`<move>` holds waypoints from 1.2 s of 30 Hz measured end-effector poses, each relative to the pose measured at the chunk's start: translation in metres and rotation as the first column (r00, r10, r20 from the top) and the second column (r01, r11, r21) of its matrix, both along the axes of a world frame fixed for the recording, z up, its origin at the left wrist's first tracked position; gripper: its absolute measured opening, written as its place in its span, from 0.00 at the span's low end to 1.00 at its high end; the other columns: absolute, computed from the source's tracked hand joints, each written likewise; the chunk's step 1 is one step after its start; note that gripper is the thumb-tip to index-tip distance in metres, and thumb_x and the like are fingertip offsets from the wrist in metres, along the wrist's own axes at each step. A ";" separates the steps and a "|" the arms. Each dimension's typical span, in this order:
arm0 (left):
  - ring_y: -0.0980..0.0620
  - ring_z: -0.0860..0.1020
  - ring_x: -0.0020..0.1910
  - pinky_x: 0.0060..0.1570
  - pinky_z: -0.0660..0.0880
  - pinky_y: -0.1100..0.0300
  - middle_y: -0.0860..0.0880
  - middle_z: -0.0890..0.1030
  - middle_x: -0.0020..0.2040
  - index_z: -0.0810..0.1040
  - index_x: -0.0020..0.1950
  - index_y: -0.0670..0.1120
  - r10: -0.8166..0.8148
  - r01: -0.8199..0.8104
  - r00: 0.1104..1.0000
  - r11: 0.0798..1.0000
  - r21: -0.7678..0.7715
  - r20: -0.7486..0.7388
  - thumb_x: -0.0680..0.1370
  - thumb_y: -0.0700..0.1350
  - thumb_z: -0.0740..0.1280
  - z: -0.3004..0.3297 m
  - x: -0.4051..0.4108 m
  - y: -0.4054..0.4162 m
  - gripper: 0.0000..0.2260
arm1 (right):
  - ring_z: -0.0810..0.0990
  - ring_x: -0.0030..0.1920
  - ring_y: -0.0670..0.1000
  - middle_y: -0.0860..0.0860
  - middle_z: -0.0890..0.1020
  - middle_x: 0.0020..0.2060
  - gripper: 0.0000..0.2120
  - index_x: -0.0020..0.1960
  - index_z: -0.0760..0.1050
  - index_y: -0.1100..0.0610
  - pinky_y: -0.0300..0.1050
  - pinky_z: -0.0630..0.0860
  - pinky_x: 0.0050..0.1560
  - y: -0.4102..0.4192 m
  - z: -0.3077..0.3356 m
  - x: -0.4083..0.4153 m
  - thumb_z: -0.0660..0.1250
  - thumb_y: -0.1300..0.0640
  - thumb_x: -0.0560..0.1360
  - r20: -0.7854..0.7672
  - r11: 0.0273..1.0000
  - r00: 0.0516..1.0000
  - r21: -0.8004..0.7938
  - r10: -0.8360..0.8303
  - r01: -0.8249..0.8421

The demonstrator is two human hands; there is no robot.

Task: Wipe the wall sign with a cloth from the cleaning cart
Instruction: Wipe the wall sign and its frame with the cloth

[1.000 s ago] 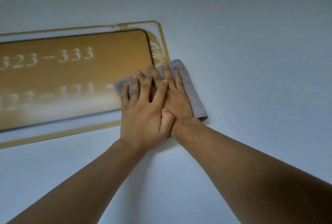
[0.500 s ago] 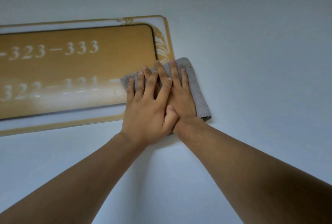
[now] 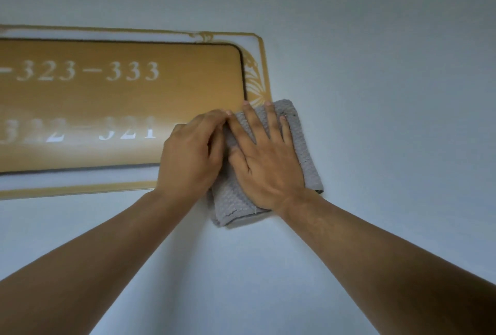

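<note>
Both my forearms came up from the bottom edge, elbows cut off by the frame. My right hand (image 3: pixel 265 162) lay flat on the grey cloth (image 3: pixel 303 146), fingers (image 3: pixel 271 125) spread wide and straight, palm pressing it to the wall, nothing gripped. My left hand (image 3: pixel 190 154) sat just beside it, touching, fingers curled in toward the cloth's left edge; the tips were bunched against my right index finger, so I could not tell whether they pinched the fabric or only pushed on it.

The cloth was folded, waffle-textured, with a stitched hem along its lower edge. It covered the sign's lower right corner and overhung onto the bare wall (image 3: pixel 375 93) to the right and below. Most of its middle was hidden under my hands.

The wall sign (image 3: pixel 120 98) sat flat on the wall, left of and above the hands, with its left part cut off by the frame. It had a gold panel with a dark rounded border inside a clear outer plate edged with a gold line and scroll ornament at the right end. The top row read "323-333", sharp enough. The lower row read roughly "3?2-321", washed out by a pale glare band, first digits hard to make out. The lower right corner was hidden by hands and cloth.
</note>
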State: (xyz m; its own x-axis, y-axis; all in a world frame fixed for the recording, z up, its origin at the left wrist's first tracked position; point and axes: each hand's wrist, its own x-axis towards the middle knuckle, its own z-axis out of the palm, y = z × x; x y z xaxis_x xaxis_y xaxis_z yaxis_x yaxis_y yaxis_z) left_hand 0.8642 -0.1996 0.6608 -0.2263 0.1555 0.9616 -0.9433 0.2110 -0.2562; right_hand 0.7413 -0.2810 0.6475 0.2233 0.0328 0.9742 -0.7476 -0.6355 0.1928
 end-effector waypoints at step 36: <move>0.43 0.72 0.44 0.46 0.65 0.51 0.44 0.76 0.42 0.77 0.50 0.42 0.368 -0.369 0.928 0.929 -0.016 -0.051 0.76 0.50 0.61 0.020 0.007 -0.016 0.13 | 0.68 0.47 0.51 0.48 0.74 0.45 0.13 0.51 0.71 0.51 0.52 0.69 0.51 -0.027 0.060 -0.054 0.58 0.45 0.72 0.009 0.973 0.986 -0.166 0.165 -0.161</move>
State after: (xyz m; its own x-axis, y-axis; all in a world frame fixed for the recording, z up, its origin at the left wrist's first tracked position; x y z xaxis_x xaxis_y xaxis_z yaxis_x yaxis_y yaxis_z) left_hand 0.8711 -0.2160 0.6808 -0.2271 0.0934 0.9694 -0.9644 -0.1598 -0.2106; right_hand 0.6877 -0.3083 0.7075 0.1802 0.2268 0.9571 -0.6419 -0.7102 0.2891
